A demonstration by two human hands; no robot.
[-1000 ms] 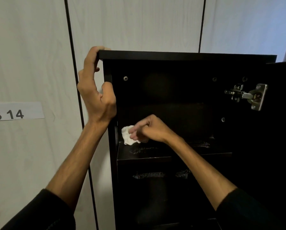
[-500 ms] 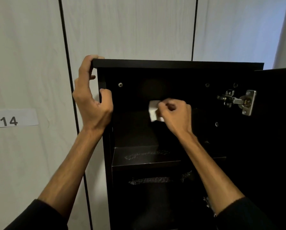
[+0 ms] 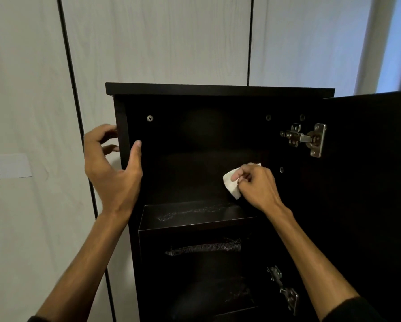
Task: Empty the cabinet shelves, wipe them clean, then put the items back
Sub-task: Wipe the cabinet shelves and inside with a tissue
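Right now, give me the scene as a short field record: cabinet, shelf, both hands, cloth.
cabinet: black cabinet, door swung open to the right
top shelf: shelf holds no items, shows pale streaks
left hand: left hand at the cabinet's left side panel, thumb inside, fingers outside; contact unclear
right hand: right hand grips the white cloth inside the top compartment
hinge: metal hinge on the door side
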